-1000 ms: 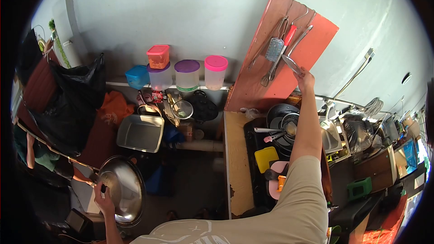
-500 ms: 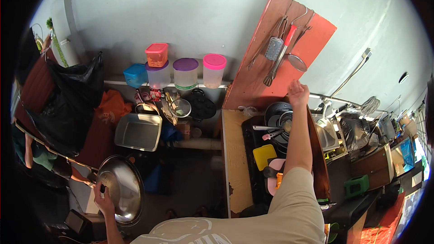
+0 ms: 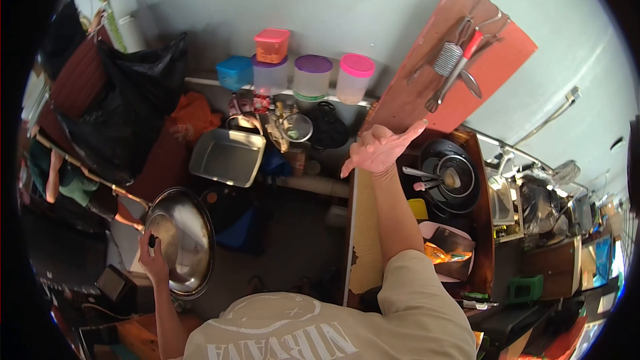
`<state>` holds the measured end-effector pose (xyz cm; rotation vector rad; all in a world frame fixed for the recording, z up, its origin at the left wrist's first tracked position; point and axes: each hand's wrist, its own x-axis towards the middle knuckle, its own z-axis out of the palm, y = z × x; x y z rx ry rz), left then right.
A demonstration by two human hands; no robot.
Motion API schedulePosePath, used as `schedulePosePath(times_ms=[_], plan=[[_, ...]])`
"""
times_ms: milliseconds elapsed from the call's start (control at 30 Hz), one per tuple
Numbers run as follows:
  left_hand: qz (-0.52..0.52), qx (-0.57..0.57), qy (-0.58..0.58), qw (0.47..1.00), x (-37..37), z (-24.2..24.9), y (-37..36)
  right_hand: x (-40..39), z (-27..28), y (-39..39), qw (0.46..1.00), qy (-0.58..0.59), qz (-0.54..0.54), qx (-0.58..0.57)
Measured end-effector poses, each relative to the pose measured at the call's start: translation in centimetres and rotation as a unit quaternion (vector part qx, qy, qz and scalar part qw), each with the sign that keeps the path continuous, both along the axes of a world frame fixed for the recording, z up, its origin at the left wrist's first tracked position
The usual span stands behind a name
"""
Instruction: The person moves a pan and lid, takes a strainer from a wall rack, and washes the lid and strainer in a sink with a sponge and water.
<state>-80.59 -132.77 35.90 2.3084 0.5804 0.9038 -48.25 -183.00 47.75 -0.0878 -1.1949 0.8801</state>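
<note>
At the lower left, my left hand (image 3: 155, 260) grips the black knob of a large round metal lid (image 3: 179, 243), which is tilted on edge. My right hand (image 3: 380, 149) is raised in mid-air with fingers spread and nothing in it. It is left of the red board (image 3: 460, 60), where a grater (image 3: 447, 59) and other utensils hang. Below and to the right of that hand, black pans (image 3: 453, 177) with a strainer and long-handled utensils sit in a dark wooden frame.
Lidded containers (image 3: 313, 79) line a ledge along the wall. Below them is a rectangular metal pan (image 3: 228, 157). Black plastic bags (image 3: 140, 93) hang at the left, near another person's arm (image 3: 53, 177). A pink tray (image 3: 448, 251) holds an orange packet.
My right hand has moved left, away from the pans and the board's lower edge, and its fingers have spread. The view has shifted; my left hand still holds the lid.
</note>
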Motion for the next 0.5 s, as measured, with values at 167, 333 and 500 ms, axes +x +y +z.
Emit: schedulePosePath(times_ms=[167, 333, 500], plan=[[0.035, -0.028, 0.023, 0.999, -2.6, 0.1, 2.1, -1.4, -1.0, 6.2, 0.996, -0.012, 0.083, 0.009], [0.068, -0.069, -0.001, 0.995, -4.4, -0.9, 6.1, -5.1, -1.6, 9.9, 0.996, 0.077, 0.005, -0.045], [0.046, -0.050, 0.004, 0.998, -5.2, -2.2, 11.1, -7.7, -5.7, 10.0, 0.919, 0.281, -0.167, -0.221]])
